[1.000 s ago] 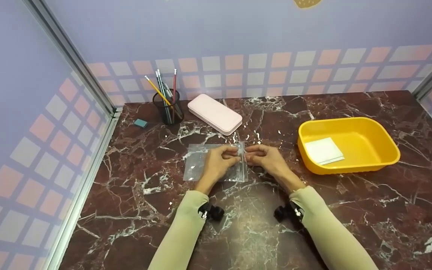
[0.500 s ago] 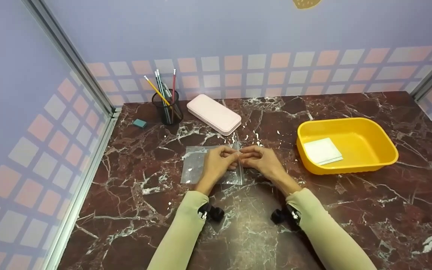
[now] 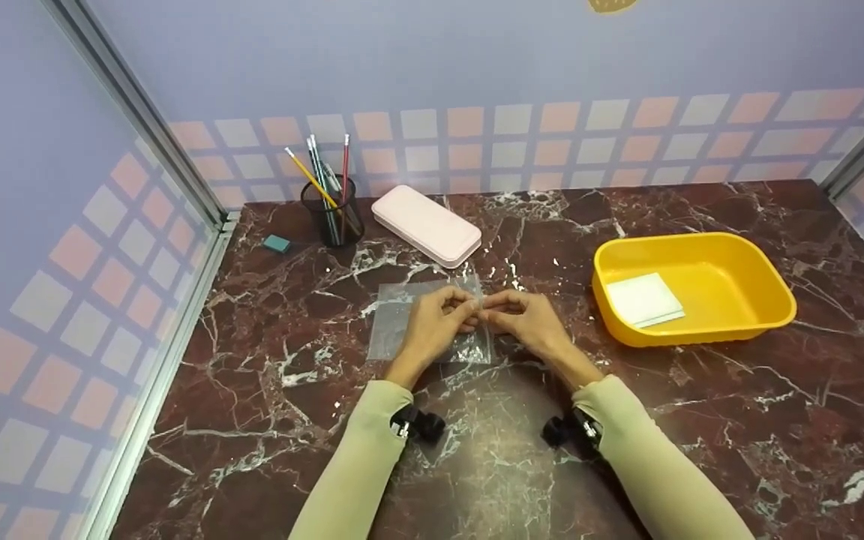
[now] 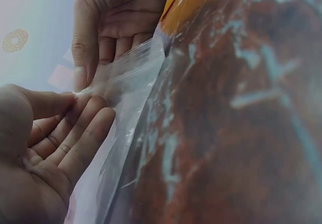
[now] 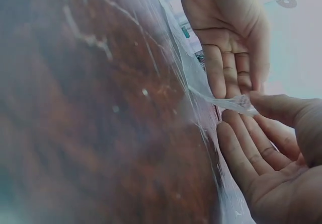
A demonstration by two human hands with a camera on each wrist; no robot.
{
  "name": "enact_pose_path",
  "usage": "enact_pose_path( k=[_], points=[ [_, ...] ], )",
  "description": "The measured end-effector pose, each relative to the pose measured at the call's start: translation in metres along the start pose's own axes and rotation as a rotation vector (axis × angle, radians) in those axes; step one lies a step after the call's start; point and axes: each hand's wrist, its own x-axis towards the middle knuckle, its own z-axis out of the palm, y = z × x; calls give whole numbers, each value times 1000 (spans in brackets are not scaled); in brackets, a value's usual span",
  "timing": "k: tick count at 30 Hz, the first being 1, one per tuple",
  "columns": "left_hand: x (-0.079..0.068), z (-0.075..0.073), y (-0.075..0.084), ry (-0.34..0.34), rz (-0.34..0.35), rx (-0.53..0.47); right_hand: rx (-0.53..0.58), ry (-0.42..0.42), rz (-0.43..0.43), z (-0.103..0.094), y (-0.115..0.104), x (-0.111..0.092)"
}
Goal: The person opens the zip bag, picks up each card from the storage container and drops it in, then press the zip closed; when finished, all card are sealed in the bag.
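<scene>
A clear zip-top plastic bag lies on the marbled table, its right edge raised between both hands. My left hand reaches over the bag and pinches its edge between thumb and forefinger. Facing it, my right hand pinches the same edge, fingertips almost meeting the left ones. In the left wrist view, the film of the bag is drawn up in creases toward the thumbs. From the right wrist, a gathered fold of the bag shows at the fingertips.
Behind the hands lies a pale pink case. A black mesh cup with several pencils and a small teal block are at back left. To the right, a yellow basin holds folded white sheets.
My right hand has moved slightly left, up against the left fingertips. The right edge of the bag is now pinched up between the hands.
</scene>
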Motion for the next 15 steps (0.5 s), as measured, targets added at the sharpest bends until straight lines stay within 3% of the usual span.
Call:
enact_pose_path(
  k=[8, 15],
  points=[
    [2, 2, 4, 7, 49, -54, 22, 95, -47, -3, -4, 0],
    [-1, 4, 4, 88, 121, 95, -109, 137, -157, -2, -5, -1]
  ],
)
